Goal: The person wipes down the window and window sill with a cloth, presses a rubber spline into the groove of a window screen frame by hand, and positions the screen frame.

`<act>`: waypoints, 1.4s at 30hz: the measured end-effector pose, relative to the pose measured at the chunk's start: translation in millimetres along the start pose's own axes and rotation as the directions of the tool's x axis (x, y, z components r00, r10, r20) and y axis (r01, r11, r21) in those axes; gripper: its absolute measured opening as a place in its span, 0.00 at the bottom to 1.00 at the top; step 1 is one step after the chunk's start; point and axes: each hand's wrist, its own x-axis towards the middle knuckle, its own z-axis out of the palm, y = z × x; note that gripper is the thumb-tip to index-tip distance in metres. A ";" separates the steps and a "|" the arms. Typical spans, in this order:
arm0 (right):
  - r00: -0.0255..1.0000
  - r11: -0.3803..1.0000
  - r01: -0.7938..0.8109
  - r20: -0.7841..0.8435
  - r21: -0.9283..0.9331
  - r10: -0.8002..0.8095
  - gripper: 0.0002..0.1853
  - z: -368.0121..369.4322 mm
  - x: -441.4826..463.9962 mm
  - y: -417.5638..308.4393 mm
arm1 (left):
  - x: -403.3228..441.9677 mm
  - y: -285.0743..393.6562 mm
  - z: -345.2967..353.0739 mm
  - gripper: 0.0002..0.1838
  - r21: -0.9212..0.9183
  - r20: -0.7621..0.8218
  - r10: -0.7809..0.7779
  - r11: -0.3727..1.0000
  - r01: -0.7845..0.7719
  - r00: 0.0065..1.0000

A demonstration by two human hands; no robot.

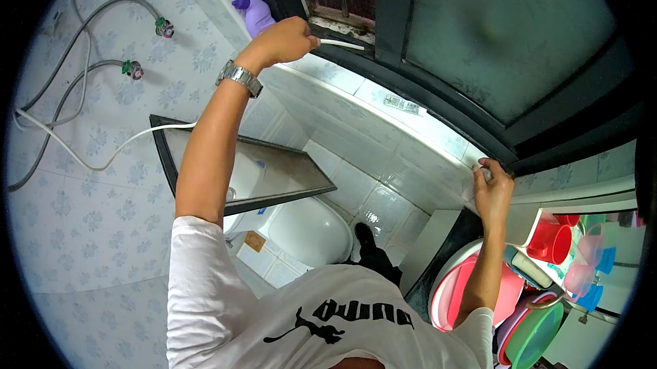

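Note:
My left hand, with a metal watch on its wrist, is closed around a thin white tube beside the window frame. The tube's free end points right along the dark sill. A similar white line runs across the left wall and passes behind my forearm; whether the two are one piece is hidden. Just behind the hand stands a purple bottle. At the right end of the tiled ledge, my right hand has its fingers curled against the surface. What they hold, if anything, cannot be made out.
A clear packet lies on the ledge. Below are a dark-framed glass panel and a white toilet. Grey hoses hang on the left wall. Pink and green basins and a red cup crowd the right.

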 end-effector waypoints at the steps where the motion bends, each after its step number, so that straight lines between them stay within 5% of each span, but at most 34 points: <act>1: 1.000 1.000 0.000 -0.001 0.000 0.000 0.10 0.3 0.0 0.0 | 1.2 1.8 -1.3 0.22 -0.046 0.035 -0.005 0.999 0.007 0.999; 8: 1.000 0.999 -0.017 0.020 -0.029 0.017 0.10 3.1 -0.3 5.7 | 12.8 6.9 -2.0 0.21 -0.011 0.146 -0.071 0.997 0.074 0.987; 13: 0.997 0.997 -0.070 0.025 0.036 0.069 0.11 6.2 -3.0 9.9 | 20.3 -8.1 -2.8 0.21 0.103 -0.027 0.042 0.994 -0.039 0.999; 17: 0.983 0.987 -0.161 0.087 0.024 0.159 0.11 8.0 -4.7 8.8 | 29.2 -6.8 -15.5 0.21 0.250 0.004 -0.017 0.968 0.016 1.000; 18: 0.983 0.984 -0.167 0.082 0.056 0.162 0.11 10.1 -5.6 11.9 | 33.9 -1.9 -23.7 0.21 0.231 0.122 -0.121 0.969 0.090 0.985; 21: 0.978 0.977 -0.195 0.084 0.086 0.188 0.11 13.1 -7.1 13.2 | 50.1 -18.0 -22.6 0.20 0.353 0.020 -0.049 0.935 0.039 0.999; 31: 0.963 0.940 -0.267 0.101 0.213 0.251 0.11 24.3 -20.8 12.3 | 91.0 -32.2 -21.9 0.19 0.508 0.025 -0.256 0.836 0.208 0.966; 35: 0.961 0.932 -0.273 0.103 0.237 0.255 0.11 28.7 -23.4 11.6 | 95.7 -36.8 -22.8 0.19 0.576 0.024 -0.262 0.792 0.201 0.965; 37: 0.960 0.932 -0.277 0.109 0.234 0.258 0.10 30.6 -24.5 12.8 | 101.0 -48.4 -19.3 0.15 0.651 0.067 -0.075 0.759 0.013 0.995; 42: 0.959 0.930 -0.281 0.113 0.236 0.261 0.11 34.4 -28.7 17.9 | 83.7 -26.1 -21.1 0.15 0.601 -0.061 -0.140 0.785 0.148 0.988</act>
